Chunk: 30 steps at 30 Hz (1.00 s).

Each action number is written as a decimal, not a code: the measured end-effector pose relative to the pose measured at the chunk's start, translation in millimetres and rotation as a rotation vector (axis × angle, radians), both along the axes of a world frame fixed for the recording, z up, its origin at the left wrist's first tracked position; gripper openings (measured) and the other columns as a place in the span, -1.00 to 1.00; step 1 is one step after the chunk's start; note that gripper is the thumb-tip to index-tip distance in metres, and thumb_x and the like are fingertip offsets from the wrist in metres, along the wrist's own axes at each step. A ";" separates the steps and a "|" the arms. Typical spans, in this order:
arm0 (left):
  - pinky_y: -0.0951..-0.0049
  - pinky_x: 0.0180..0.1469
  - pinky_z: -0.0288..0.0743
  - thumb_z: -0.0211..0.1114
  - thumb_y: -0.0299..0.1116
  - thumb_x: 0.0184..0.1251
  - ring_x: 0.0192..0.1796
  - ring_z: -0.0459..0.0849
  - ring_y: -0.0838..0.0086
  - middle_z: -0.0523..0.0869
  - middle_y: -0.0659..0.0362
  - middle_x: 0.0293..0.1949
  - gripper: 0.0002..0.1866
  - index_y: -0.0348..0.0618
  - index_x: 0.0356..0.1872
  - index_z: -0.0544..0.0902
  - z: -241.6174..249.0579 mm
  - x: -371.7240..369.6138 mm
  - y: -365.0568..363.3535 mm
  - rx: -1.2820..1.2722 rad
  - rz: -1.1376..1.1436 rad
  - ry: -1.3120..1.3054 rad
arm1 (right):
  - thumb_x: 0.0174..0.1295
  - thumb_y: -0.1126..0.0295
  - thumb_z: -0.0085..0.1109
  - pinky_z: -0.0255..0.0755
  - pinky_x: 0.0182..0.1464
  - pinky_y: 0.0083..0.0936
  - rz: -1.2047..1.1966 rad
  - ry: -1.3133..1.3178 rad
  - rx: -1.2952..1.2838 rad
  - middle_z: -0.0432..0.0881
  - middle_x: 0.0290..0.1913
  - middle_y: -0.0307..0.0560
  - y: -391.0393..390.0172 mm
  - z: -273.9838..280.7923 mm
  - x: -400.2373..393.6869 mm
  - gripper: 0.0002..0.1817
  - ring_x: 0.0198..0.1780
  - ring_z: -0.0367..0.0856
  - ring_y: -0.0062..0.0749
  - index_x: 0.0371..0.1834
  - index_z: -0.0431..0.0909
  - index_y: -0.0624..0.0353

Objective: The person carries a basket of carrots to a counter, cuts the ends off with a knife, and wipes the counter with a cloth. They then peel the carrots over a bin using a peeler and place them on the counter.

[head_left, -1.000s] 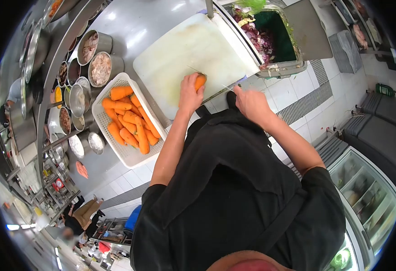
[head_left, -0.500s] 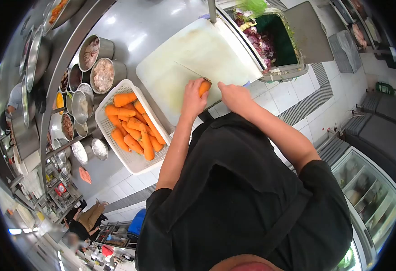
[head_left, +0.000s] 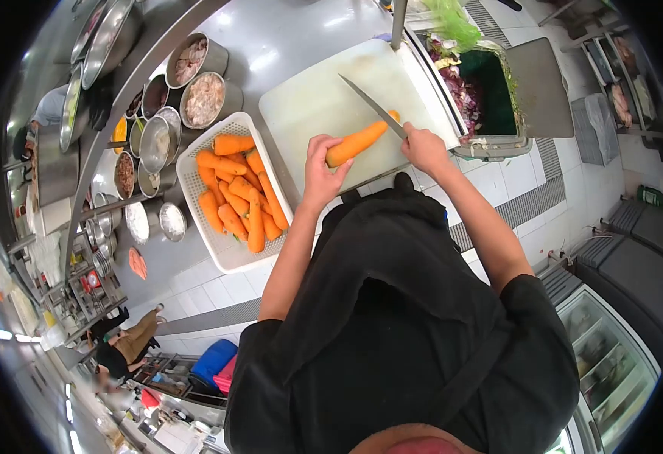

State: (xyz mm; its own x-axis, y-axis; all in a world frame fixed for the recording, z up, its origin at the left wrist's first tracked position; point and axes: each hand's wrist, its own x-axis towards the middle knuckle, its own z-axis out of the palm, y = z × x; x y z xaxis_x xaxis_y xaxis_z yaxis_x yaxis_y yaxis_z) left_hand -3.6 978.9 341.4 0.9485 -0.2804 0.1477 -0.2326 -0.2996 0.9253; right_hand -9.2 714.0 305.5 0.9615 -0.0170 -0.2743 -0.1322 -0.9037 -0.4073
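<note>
My left hand (head_left: 324, 172) is closed around the thick end of a large carrot (head_left: 356, 145), close over the near part of the white cutting board (head_left: 309, 94). In my right hand (head_left: 424, 149) is the handle of a long kitchen knife (head_left: 369, 99), its blade pointing away to the upper left. The blade crosses the carrot near its thin right end, and a bit of orange shows on the far side of it. Left of the board stands a white plastic basket (head_left: 227, 265) holding several whole carrots (head_left: 238, 187).
Metal pots of meat (head_left: 203, 99) and smaller bowls (head_left: 159, 142) stand beyond the basket. A green-lined bin (head_left: 490, 91) with onion peelings adjoins the board's right side. A metal post (head_left: 399, 26) rises at its far corner. Another person (head_left: 123, 352) is at the lower left.
The carrot, mostly hidden under my left hand before, now lies lengthwise in view. The knife has swung across its right end, and my hands have moved apart. The view has shifted.
</note>
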 end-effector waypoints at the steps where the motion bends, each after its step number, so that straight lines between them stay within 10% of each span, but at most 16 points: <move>1: 0.27 0.33 0.43 0.49 -0.59 0.09 0.20 0.54 0.10 0.51 0.00 0.12 -0.40 -0.15 0.23 0.55 -18.7 -1.8 6.8 0.088 -0.006 -0.021 | 0.28 0.34 0.09 0.60 -0.21 0.10 0.015 0.010 -0.018 0.71 -0.41 0.24 -3.5 2.9 -1.4 -0.77 -0.30 0.73 0.21 -0.07 0.46 0.18; 11: 0.19 0.39 0.37 0.44 -0.58 0.14 0.28 0.47 0.04 0.54 0.02 0.20 -0.41 -0.06 0.27 0.57 -47.4 -10.1 16.9 0.284 -0.048 0.022 | 0.27 0.45 0.02 0.61 -0.26 0.04 0.137 0.054 -0.098 0.71 -0.43 0.26 6.3 74.5 -36.9 -0.82 -0.31 0.75 0.18 -0.08 0.47 0.19; 25: 0.13 0.26 0.41 0.58 -0.30 0.02 0.16 0.61 0.07 0.68 -0.01 0.00 -0.37 -0.19 0.15 0.53 -45.9 34.6 -7.8 0.661 -0.052 -0.160 | 0.27 0.29 0.12 0.58 -0.15 0.11 0.018 0.007 0.045 0.73 -0.34 0.26 -15.8 -6.7 -4.3 -0.72 -0.24 0.74 0.23 -0.02 0.48 0.18; 30: 0.15 -0.04 0.59 0.46 -0.38 0.16 -0.09 0.74 -0.01 0.73 -0.09 -0.15 -0.53 -0.20 0.04 0.45 7.4 133.5 -0.8 0.130 0.402 -0.053 | 0.29 0.32 0.14 0.55 -0.20 0.14 -0.185 0.002 -0.073 0.72 -0.38 0.23 -78.0 4.6 -25.5 -0.76 -0.29 0.72 0.25 -0.06 0.48 0.19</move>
